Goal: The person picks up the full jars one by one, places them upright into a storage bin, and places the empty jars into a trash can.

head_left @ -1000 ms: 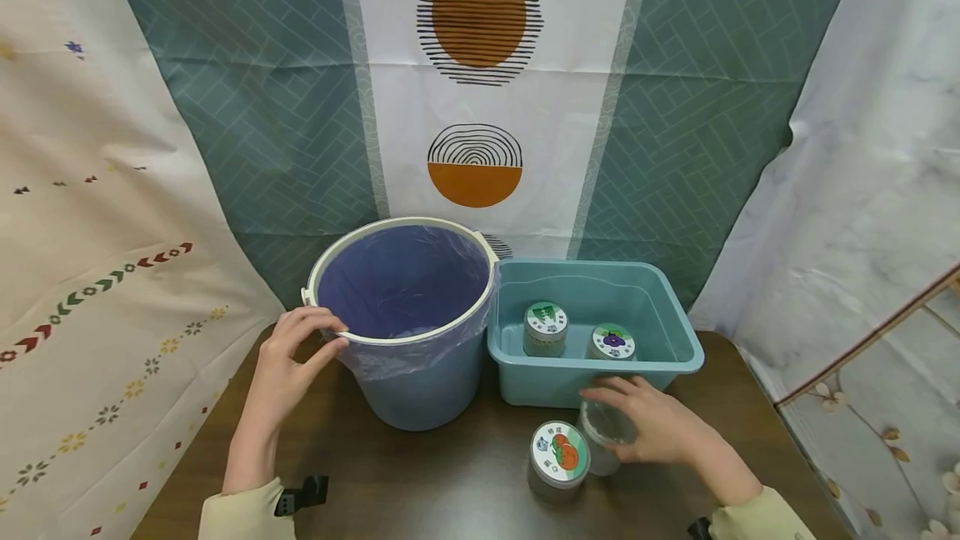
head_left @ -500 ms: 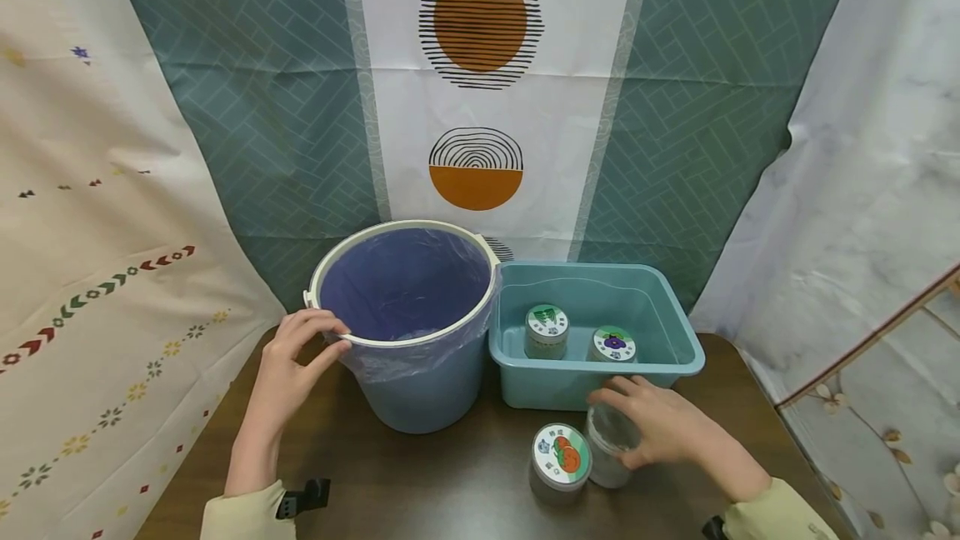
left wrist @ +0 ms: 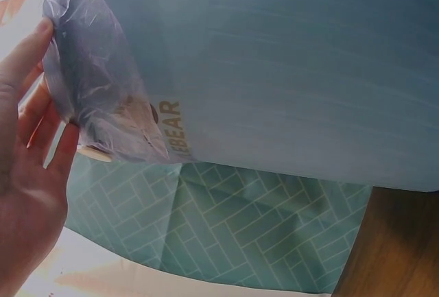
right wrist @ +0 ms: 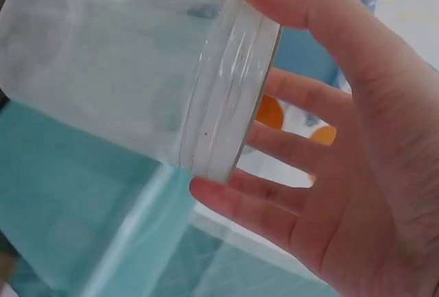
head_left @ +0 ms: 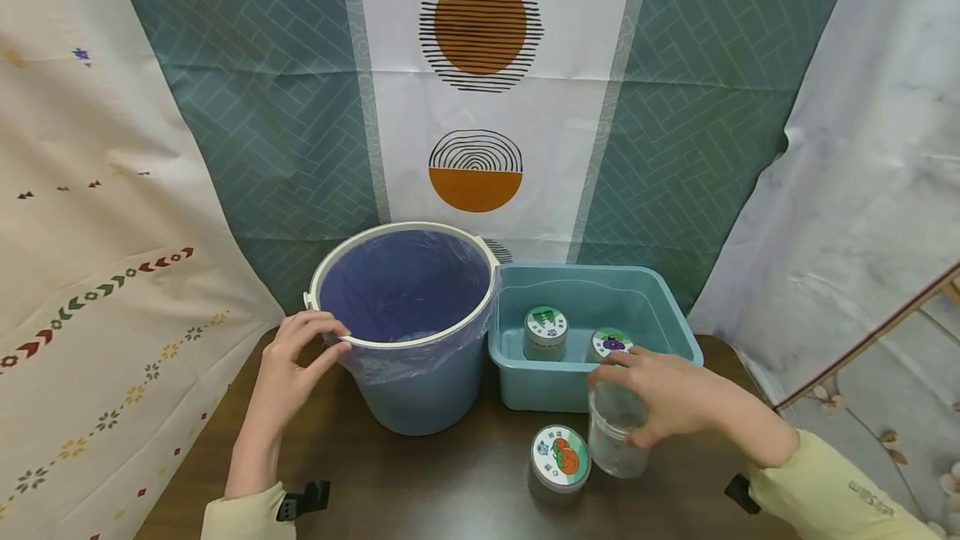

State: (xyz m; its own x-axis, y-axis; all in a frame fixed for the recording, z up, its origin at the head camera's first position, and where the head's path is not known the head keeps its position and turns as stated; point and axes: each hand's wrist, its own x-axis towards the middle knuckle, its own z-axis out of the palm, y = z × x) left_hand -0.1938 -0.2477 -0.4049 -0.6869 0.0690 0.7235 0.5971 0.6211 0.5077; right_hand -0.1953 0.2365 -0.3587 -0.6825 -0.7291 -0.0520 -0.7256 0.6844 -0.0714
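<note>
My right hand (head_left: 660, 394) grips a clear plastic jar (head_left: 617, 436) by its top, holding it just above the table in front of the teal tub (head_left: 678, 338). In the right wrist view the jar (right wrist: 130, 70) lies in my fingers (right wrist: 295, 98) with thumb and fingertips round its rim. My left hand (head_left: 296, 357) holds the cream rim of the blue bucket (head_left: 408, 390), which is lined with a purple bag. The left wrist view shows my fingers (left wrist: 27, 139) against the bag and bucket wall (left wrist: 288, 70). A lidded jar (head_left: 559, 461) with an orange sticker stands beside the clear jar.
Two lidded jars (head_left: 545, 332) (head_left: 611, 344) stand inside the teal tub. Bucket and tub sit side by side at the back of the dark wooden table (head_left: 420, 482). Patterned cloth hangs behind and at both sides.
My right hand has lifted the clear jar off the table and drawn it slightly right. My left hand stays on the bucket rim.
</note>
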